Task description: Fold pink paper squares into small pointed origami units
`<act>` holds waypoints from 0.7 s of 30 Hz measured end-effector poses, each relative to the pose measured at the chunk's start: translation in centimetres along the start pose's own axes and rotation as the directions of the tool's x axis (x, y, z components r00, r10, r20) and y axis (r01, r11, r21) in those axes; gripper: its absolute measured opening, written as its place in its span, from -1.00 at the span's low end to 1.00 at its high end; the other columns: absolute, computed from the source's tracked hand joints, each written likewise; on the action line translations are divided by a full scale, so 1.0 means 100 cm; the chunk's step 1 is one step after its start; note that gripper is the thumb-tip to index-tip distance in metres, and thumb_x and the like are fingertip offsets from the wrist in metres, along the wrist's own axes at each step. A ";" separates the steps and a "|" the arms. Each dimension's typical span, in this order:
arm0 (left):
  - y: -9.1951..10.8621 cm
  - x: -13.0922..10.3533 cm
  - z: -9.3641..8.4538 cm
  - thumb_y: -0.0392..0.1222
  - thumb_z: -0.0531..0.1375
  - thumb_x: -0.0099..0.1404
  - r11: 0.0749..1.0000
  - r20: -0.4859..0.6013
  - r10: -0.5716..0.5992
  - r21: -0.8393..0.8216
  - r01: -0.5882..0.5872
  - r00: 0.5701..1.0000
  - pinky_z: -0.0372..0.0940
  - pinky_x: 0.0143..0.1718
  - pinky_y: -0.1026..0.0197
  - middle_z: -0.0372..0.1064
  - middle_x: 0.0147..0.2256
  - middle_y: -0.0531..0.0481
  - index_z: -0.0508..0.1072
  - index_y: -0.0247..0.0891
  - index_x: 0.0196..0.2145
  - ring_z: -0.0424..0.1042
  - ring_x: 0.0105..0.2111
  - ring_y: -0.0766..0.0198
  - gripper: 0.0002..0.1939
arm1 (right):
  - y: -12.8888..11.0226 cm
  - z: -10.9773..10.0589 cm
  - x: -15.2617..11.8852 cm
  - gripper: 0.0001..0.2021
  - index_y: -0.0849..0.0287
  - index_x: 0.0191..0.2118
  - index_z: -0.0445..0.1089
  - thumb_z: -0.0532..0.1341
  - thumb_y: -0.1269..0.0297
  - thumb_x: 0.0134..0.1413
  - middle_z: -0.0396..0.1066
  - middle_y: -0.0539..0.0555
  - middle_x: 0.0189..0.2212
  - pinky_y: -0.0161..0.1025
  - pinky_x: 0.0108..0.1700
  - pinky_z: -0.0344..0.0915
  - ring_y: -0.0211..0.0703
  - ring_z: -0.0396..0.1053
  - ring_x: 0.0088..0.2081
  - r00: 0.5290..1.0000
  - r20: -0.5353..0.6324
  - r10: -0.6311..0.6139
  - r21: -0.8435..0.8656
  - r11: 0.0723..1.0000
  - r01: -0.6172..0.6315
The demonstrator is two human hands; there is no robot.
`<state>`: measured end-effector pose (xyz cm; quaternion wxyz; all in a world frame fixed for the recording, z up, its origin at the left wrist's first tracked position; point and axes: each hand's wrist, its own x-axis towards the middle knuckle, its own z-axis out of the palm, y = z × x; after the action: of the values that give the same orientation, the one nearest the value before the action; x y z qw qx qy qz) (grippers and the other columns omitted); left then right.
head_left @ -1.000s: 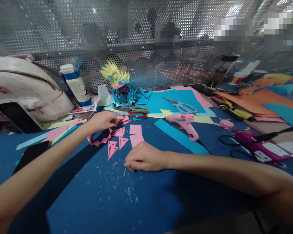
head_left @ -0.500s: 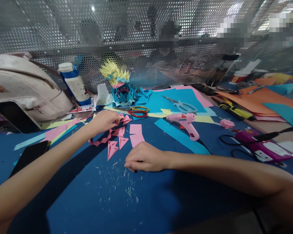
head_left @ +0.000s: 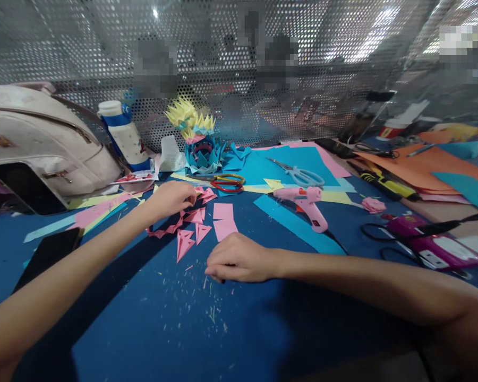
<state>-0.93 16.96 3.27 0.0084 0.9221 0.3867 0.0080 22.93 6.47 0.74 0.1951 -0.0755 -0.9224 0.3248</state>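
Note:
My left hand [head_left: 174, 198] is closed, its fingers curled down beside the folded pink paper triangles [head_left: 185, 242]. Whatever its fingertips hold, if anything, is hidden. A zigzag chain of folded pink paper [head_left: 163, 231] lies under and in front of that hand. Nearer to me, my right hand [head_left: 241, 259] rests on the blue table [head_left: 151, 339] as a loose fist, and nothing shows in it. Just beyond its knuckles lie flat pink paper rectangles [head_left: 224, 222]. Red-and-yellow-handled scissors [head_left: 227, 183] lie past my left hand.
A pink glue gun [head_left: 305, 201] lies right of centre, near light-blue scissors [head_left: 298, 174] on blue sheets. Behind stands a yellow-and-blue folded-paper model [head_left: 201, 143]. A bottle [head_left: 123, 135], backpack [head_left: 43, 138] and phone [head_left: 50, 252] are left; a purple power strip [head_left: 430, 241] is right.
The whole view has shifted slightly. Both hands keep almost the same pose and place, and the papers lie as before.

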 end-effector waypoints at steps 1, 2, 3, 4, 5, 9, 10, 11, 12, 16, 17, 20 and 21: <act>0.001 -0.001 0.000 -0.09 0.19 0.46 1.000 -0.002 -0.007 0.000 0.007 1.000 0.42 -0.05 -0.02 0.36 0.05 -0.14 0.40 -0.26 0.07 0.45 -0.06 0.12 -0.69 | 0.000 0.000 0.000 -0.51 0.20 -0.49 0.37 -0.05 0.12 0.44 0.44 -0.01 -0.53 -0.37 -0.35 0.17 -0.33 0.36 -0.46 1.000 -0.003 0.001 -0.002 1.000 -0.001; 0.001 -0.002 0.001 -0.09 0.19 0.46 1.000 -0.006 -0.013 0.001 0.013 1.000 0.42 -0.05 -0.02 0.36 0.05 -0.14 0.40 -0.26 0.07 0.45 -0.06 0.12 -0.69 | 0.000 0.000 0.000 -0.52 0.20 -0.49 0.37 -0.03 0.14 0.44 0.45 -0.01 -0.53 -0.37 -0.35 0.17 -0.34 0.36 -0.46 1.000 -0.008 0.003 -0.004 1.000 -0.003; 0.002 -0.003 0.000 -0.09 0.19 0.45 1.000 -0.011 -0.018 0.000 0.018 1.000 0.42 -0.05 -0.02 0.36 0.05 -0.14 0.40 -0.26 0.08 0.45 -0.06 0.12 -0.69 | 0.000 0.000 0.000 -0.53 0.20 -0.49 0.37 -0.02 0.15 0.43 0.45 -0.02 -0.53 -0.37 -0.35 0.17 -0.34 0.37 -0.46 1.000 -0.012 0.004 -0.003 1.000 -0.004; 0.003 -0.004 0.000 -0.09 0.20 0.45 1.000 -0.017 -0.023 -0.001 0.023 1.000 0.42 -0.05 -0.02 0.36 0.05 -0.14 0.39 -0.26 0.08 0.45 -0.06 0.12 -0.69 | 0.000 0.001 0.000 -0.54 0.20 -0.49 0.38 0.00 0.16 0.43 0.45 -0.02 -0.53 -0.38 -0.35 0.17 -0.34 0.37 -0.47 1.000 -0.016 0.003 -0.002 1.000 -0.003; 0.003 -0.006 -0.001 -0.09 0.20 0.45 1.000 -0.026 -0.027 -0.003 0.026 0.999 0.42 -0.05 -0.02 0.36 0.05 -0.14 0.39 -0.27 0.08 0.45 -0.06 0.12 -0.68 | 0.000 0.001 0.000 -0.55 0.20 -0.49 0.38 0.01 0.17 0.42 0.45 -0.02 -0.53 -0.38 -0.35 0.18 -0.34 0.37 -0.47 1.000 -0.020 0.004 -0.002 1.000 -0.004; 0.004 -0.012 -0.009 -0.09 0.20 0.45 0.999 -0.077 -0.038 -0.024 0.036 0.996 0.42 -0.05 -0.02 0.37 0.04 -0.14 0.39 -0.27 0.08 0.46 -0.06 0.12 -0.68 | 0.001 0.002 0.001 -0.56 0.20 -0.49 0.39 0.02 0.18 0.42 0.46 -0.02 -0.54 -0.37 -0.33 0.18 -0.35 0.37 -0.47 1.000 -0.027 0.012 -0.013 1.000 -0.013; 0.004 -0.014 -0.012 -0.09 0.20 0.45 0.999 -0.092 -0.041 -0.030 0.038 0.995 0.42 -0.06 -0.02 0.37 0.04 -0.14 0.40 -0.27 0.07 0.46 -0.07 0.12 -0.69 | 0.001 0.002 0.001 -0.55 0.20 -0.49 0.40 0.02 0.18 0.42 0.47 -0.02 -0.54 -0.37 -0.33 0.18 -0.35 0.38 -0.47 1.000 -0.028 0.014 -0.017 1.000 -0.015; 0.004 -0.015 -0.014 -0.09 0.20 0.45 0.998 -0.108 -0.045 -0.037 0.041 0.993 0.42 -0.06 -0.02 0.37 0.04 -0.14 0.40 -0.27 0.07 0.46 -0.07 0.12 -0.69 | 0.001 0.002 0.000 -0.55 0.20 -0.49 0.40 0.02 0.18 0.42 0.47 -0.01 -0.53 -0.37 -0.33 0.17 -0.35 0.38 -0.47 0.999 -0.029 0.015 -0.021 1.000 -0.016; 0.005 -0.016 -0.016 -0.09 0.20 0.45 0.998 -0.125 -0.050 -0.044 0.045 0.991 0.42 -0.06 -0.02 0.37 0.04 -0.14 0.40 -0.27 0.07 0.46 -0.07 0.12 -0.69 | 0.001 0.002 0.000 -0.55 0.20 -0.49 0.40 0.01 0.18 0.42 0.47 -0.01 -0.53 -0.37 -0.33 0.17 -0.34 0.38 -0.47 0.999 -0.029 0.016 -0.025 1.000 -0.016; 0.009 -0.018 -0.023 -0.09 0.20 0.45 0.996 -0.181 -0.074 -0.069 0.063 0.981 0.43 -0.06 -0.02 0.37 0.04 -0.14 0.39 -0.28 0.08 0.46 -0.07 0.12 -0.68 | 0.001 0.003 0.000 -0.54 0.20 -0.48 0.41 0.00 0.16 0.42 0.47 0.00 -0.53 -0.37 -0.34 0.16 -0.33 0.38 -0.46 1.000 -0.021 0.020 -0.040 0.999 -0.020; 0.010 -0.019 -0.025 -0.09 0.20 0.45 0.995 -0.189 -0.078 -0.075 0.065 0.979 0.43 -0.07 -0.02 0.37 0.03 -0.14 0.39 -0.28 0.08 0.46 -0.07 0.12 -0.68 | 0.001 0.003 0.000 -0.54 0.20 -0.48 0.41 0.00 0.16 0.42 0.47 0.01 -0.53 -0.36 -0.34 0.16 -0.32 0.38 -0.47 1.000 -0.019 0.020 -0.042 0.999 -0.021; 0.016 -0.023 -0.028 -0.09 0.20 0.45 0.994 -0.210 -0.083 -0.090 0.065 0.974 0.43 -0.07 -0.01 0.38 0.03 -0.14 0.39 -0.28 0.07 0.46 -0.08 0.12 -0.68 | 0.000 0.003 0.000 -0.52 0.20 -0.49 0.40 -0.01 0.15 0.43 0.46 0.01 -0.54 -0.36 -0.34 0.16 -0.32 0.37 -0.48 1.000 -0.017 0.022 -0.040 0.999 -0.022; 0.018 -0.024 -0.029 -0.09 0.20 0.45 0.993 -0.220 -0.083 -0.095 0.063 0.972 0.43 -0.07 -0.01 0.38 0.02 -0.14 0.39 -0.28 0.07 0.46 -0.08 0.12 -0.68 | 0.000 0.003 0.000 -0.53 0.20 -0.49 0.41 -0.01 0.15 0.42 0.46 0.01 -0.54 -0.36 -0.34 0.17 -0.32 0.37 -0.48 1.000 -0.019 0.023 -0.039 0.999 -0.024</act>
<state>-1.39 14.00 6.15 0.0056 0.8992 0.4183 0.1283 22.84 6.33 0.52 0.1985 -0.0931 -0.9258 0.3081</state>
